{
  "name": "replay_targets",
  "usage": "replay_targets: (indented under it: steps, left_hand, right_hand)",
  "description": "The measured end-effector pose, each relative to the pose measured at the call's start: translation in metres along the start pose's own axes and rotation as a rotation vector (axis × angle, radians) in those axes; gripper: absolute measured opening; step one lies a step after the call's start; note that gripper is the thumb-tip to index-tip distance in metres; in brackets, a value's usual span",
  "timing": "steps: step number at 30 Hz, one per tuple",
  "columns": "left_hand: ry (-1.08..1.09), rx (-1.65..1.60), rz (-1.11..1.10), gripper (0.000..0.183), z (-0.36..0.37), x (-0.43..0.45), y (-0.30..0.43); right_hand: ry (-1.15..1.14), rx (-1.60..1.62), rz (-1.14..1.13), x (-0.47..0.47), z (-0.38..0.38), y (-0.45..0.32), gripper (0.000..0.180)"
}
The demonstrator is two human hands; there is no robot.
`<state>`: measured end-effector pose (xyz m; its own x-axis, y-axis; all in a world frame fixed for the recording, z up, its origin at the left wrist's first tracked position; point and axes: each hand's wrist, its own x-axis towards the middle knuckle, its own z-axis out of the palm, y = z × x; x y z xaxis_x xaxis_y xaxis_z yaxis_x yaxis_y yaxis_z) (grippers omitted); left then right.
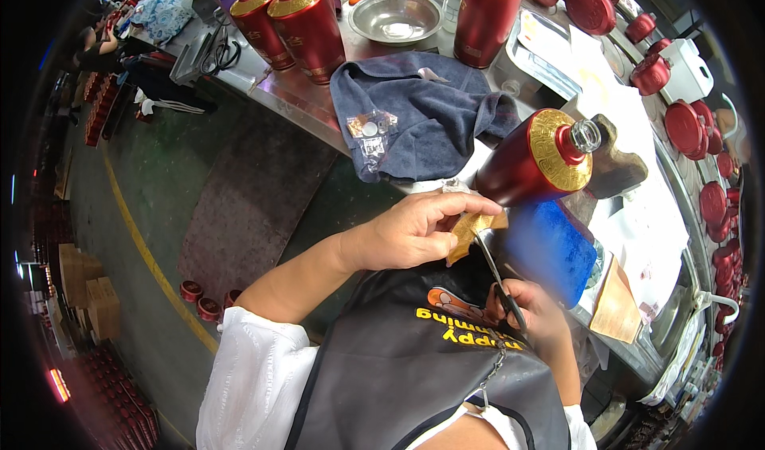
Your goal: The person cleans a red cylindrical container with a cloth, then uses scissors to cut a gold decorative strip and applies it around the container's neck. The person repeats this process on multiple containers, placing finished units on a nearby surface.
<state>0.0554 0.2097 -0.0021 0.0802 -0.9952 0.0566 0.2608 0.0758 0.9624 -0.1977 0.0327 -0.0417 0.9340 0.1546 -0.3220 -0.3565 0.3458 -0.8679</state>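
Observation:
My left hand (412,229) pinches a small gold foil-like piece (463,241) between thumb and fingers. My right hand (529,312) holds a slim dark metal tool (499,279), which looks like scissors; its tip meets the gold piece, and the fingers partly hide its handle. Just beyond my hands, a red bottle with a gold shoulder (538,157) leans to the right, its glass neck uncapped, beside a dark rest (615,157). A blue cloth or pad (556,253) lies below the bottle. Past my left hand is a grey-blue towel (418,121) with a small clear plastic packet (373,136) on it.
Several red bottles (308,28) and a steel bowl (395,16) stand on the metal table (287,100). White sheeting (639,235) and a brown paper piece (618,303) lie at the right. Red containers (687,128) line the far right. Another person (98,43) is at far left.

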Motion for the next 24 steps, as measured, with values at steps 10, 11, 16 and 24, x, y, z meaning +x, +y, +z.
replay_targets:
  steps: [10, 11, 16, 24]
  left_hand:
    - [0.029, 0.082, 0.039, 0.056, 0.0009, 0.0012, -0.0019]
    - [0.032, 0.09, 0.039, 0.056, 0.0009, 0.0012, -0.0016]
    - [0.043, 0.111, 0.019, 0.056, 0.002, 0.0009, -0.0005]
    - [0.065, 0.141, 0.046, 0.056, 0.0033, 0.0001, -0.0009]
  right_hand:
    - [-0.003, 0.082, -0.013, 0.0038, 0.0011, 0.0068, 0.049]
    - [0.0, 0.084, -0.012, 0.0038, 0.0013, 0.0071, 0.05]
    - [0.015, 0.079, -0.001, 0.0035, 0.0022, 0.0074, 0.051]
    - [0.025, 0.079, -0.015, 0.0054, 0.005, 0.0039, 0.053]
